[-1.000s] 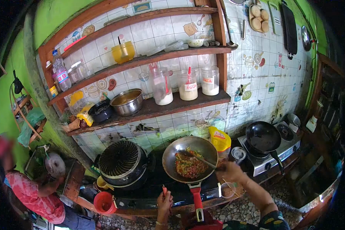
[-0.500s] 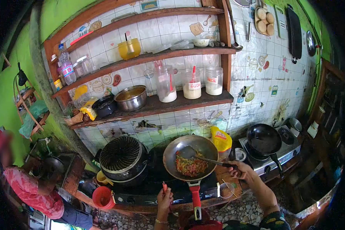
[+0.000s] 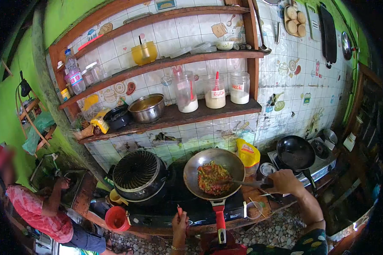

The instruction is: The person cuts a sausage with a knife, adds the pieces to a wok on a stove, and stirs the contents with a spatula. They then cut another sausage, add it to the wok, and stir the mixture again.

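My right hand [image 3: 284, 182] is wrapped round the dark handle of a metal spatula [image 3: 244, 183], whose blade end is down in the pan. Chopped, mixed red, green and orange food [image 3: 215, 175] is heaped in the grey frying pan [image 3: 193, 165], which sits on the black stove with its red handle [image 3: 219, 216] towards me. Just left of that handle, my left hand [image 3: 180, 225] is closed round a small red object [image 3: 179, 210] with a thin tip; most of it is hidden by the fingers. It is apart from the pan.
Left of the pan stands a black pot with a ridged lid [image 3: 139, 172], near a red cup [image 3: 117, 219]. A yellow bag [image 3: 247, 153] and a black wok [image 3: 295, 152] are to the right. Jars line the shelf [image 3: 174, 121] above. A person in a red shirt [image 3: 36, 206] stands at left.
My right hand has moved right and slightly up, and the spatula now lies lower across the food, which is heaped further up the pan. The other person's arm has shifted.
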{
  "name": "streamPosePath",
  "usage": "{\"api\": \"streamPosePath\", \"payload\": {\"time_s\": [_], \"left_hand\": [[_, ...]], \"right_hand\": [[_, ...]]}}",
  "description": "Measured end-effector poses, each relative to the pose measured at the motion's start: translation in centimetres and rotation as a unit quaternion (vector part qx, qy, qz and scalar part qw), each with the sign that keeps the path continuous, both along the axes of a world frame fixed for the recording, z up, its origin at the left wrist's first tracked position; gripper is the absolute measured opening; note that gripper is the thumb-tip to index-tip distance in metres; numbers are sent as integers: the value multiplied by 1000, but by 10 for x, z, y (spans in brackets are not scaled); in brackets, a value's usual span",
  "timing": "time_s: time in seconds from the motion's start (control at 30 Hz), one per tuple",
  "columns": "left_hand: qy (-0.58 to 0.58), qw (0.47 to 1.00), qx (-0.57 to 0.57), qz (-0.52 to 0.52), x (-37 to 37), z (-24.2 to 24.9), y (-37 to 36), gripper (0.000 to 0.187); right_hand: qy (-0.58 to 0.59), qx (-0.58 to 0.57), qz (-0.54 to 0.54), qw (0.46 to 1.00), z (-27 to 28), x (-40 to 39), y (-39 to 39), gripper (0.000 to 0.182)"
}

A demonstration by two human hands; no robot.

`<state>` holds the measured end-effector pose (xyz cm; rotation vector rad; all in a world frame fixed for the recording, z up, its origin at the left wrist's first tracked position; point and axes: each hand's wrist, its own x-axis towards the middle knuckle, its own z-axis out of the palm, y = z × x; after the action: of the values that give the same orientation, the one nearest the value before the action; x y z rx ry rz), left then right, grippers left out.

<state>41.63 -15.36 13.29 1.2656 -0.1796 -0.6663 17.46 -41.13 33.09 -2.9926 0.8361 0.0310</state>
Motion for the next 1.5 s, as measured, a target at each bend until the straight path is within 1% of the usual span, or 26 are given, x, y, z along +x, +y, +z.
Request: {"api": "streamPosePath", "payload": {"time_s": [0.07, 0.13, 0.2, 0.33, 0.43, 0.53, 0.6, 0.63, 0.7, 0.73, 0.83, 0.9, 0.93, 0.97, 1.0, 1.03, 1.07, 1.1, 1.13, 1.17, 1.23, 1.27, 1.33, 1.37, 1.47, 1.5], "left_hand": [[-19, 1000, 6, 17, 1, -3, 7, 18], [19, 1000, 2, 24, 1, 0, 13, 18], [13, 1000, 8, 25, 3, -11, 18, 17], [3, 999, 39, 15, 3, -5, 18, 16], [-10, 1000, 15, 25, 1, 8, 21, 17], [-14, 998, 3, 55, 10, -3, 33, 18], [17, 996, 17, 81, 9, -8, 42, 16], [50, 993, 32, 106, 9, -11, 47, 19], [37, 994, 19, 102, 10, -20, 51, 19], [18, 996, -2, 89, 11, -26, 52, 20], [-71, 990, -114, 50, 8, -46, 54, 24], [-73, 987, -139, 36, 11, -50, 54, 27], [5, 995, -91, 38, 18, -54, 53, 27], [1, 995, -90, 37, 19, -45, 53, 27], [-3, 998, -50, 27, 17, -28, 52, 22], [-7, 1000, -10, 17, 16, -18, 50, 19], [-9, 1000, -11, 17, 16, -19, 50, 19], [-8, 999, -21, 34, 15, -23, 50, 17], [-8, 998, -29, 51, 15, -29, 52, 19], [-9, 998, -30, 50, 16, -42, 54, 19], [-111, 983, -141, 35, 23, -79, 59, 22], [-112, 983, -141, 31, 26, -91, 62, 22], [-63, 995, -77, 31, 31, -106, 67, 23], [-63, 995, -78, 28, 32, -109, 69, 23], [-49, 997, -59, 28, 28, -83, 66, 23], [-47, 997, -51, 27, 29, -75, 66, 22]], "right_hand": [[34, -70, 66, 995, 1, -3, 1, 36], [14, -77, 79, 994, -1, 6, 10, 37], [11, -44, 51, 998, -7, 27, 17, 36], [-59, -98, 76, 991, -72, 75, -17, 39], [-68, -73, 97, 990, -82, 86, -29, 39], [-87, -49, 141, 985, -47, 58, -16, 38], [32, -26, 67, 997, -6, 41, -5, 37], [29, -29, 67, 997, -6, 40, -11, 37], [71, -80, 53, 993, -15, 37, -28, 45], [66, -81, 50, 993, -27, 47, -35, 45], [14, -50, -26, 998, -75, 87, -62, 42], [-92, -11, 55, 994, -97, 105, -64, 45], [-94, -10, 54, 994, -103, 101, -64, 45], [-92, 1, 103, 990, -110, 96, -68, 47], [-89, 10, 152, 984, -100, 95, -61, 49], [-87, -41, 173, 980, -86, 80, -55, 52], [-88, -42, 172, 980, -56, 64, -40, 52], [-29, -7, 140, 990, -25, 50, -27, 50], [31, 30, 107, 993, -8, 44, -23, 49], [29, 29, 106, 994, -3, 44, -27, 49], [116, -66, 47, 990, -1, 41, -33, 47], [115, -65, 43, 990, -12, 47, -38, 47], [25, -96, 40, 994, -51, 72, -58, 38], [24, -97, 37, 994, -59, 86, -60, 38], [57, -57, 39, 996, -64, 110, -56, 40], [38, -40, 93, 994, -66, 107, -57, 46]]}}
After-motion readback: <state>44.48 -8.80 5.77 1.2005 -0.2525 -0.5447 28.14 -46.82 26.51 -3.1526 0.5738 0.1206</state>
